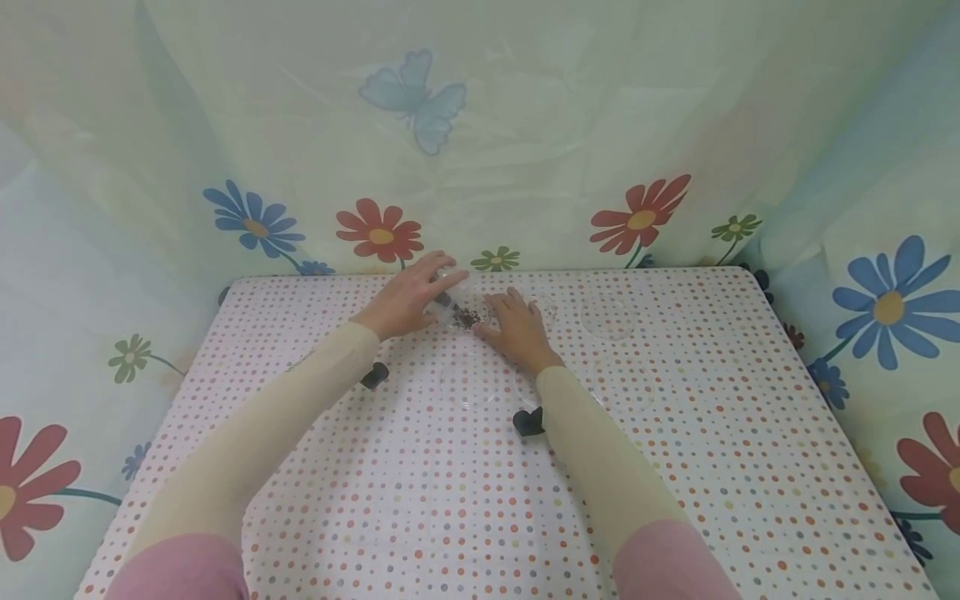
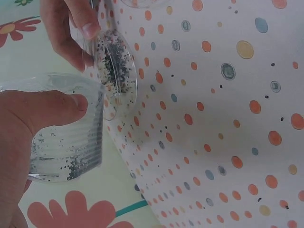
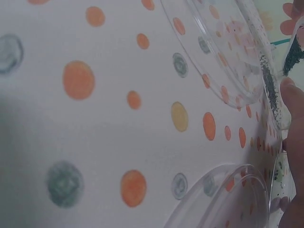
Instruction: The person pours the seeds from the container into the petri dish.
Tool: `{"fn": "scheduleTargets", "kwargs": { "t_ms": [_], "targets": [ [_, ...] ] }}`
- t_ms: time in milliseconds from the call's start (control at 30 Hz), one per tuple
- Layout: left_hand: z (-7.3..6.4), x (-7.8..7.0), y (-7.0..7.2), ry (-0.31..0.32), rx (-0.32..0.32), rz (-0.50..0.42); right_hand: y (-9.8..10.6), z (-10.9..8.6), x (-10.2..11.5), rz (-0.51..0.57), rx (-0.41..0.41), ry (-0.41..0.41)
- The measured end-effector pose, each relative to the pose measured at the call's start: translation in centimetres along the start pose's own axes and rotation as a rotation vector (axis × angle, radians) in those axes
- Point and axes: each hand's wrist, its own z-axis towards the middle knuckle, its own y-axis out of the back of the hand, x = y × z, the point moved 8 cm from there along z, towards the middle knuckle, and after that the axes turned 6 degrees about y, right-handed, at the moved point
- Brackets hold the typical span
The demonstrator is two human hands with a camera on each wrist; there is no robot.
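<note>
Now, a clear plastic cup (image 2: 61, 145) hung tipped over, dark grains (image 2: 73, 168) along its inner wall, its lower edge right at a round clear dish (image 2: 136, 85); whether the two touched, I couldn't tell. And the left hand (image 1: 405, 296) had that cup firmly, thumb and fingers wrapped about it! Across from it, the right hand (image 1: 517, 329) held the dish by the rim, thumb and forefinger set apart on its edge. More dark grains lay heaped in that dish, and stray specks (image 2: 273, 64) dotted the tabletop. Closer to the person sat another clear dish (image 3: 237, 102), and off to the right, one more transparent round (image 1: 607, 337). All of it rested on a polka-dot cover (image 1: 450, 517), flowered sheeting (image 1: 525, 83) rising behind.
</note>
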Motion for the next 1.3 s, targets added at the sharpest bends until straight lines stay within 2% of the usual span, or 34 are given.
{"fn": "scheduleTargets", "kwargs": {
  "t_ms": [267, 500, 700, 1300],
  "targets": [
    [0.0, 0.5, -0.4, 0.047, -0.008, -0.043, 0.0, 0.0, 0.1, -0.002, 0.020, -0.005],
    [-0.2, 0.8, -0.2, 0.084, -0.034, -0.135, 0.2, 0.0, 0.4, -0.016, 0.059, -0.013],
    [-0.5, 1.1, -0.4, 0.115, -0.053, -0.171, 0.2, 0.0, 0.4, -0.031, 0.090, -0.012],
    [-1.2, 2.7, -0.6, 0.195, -0.082, -0.278, 1.9, -0.7, -0.1, -0.063, 0.020, 0.007]
  ]
}}
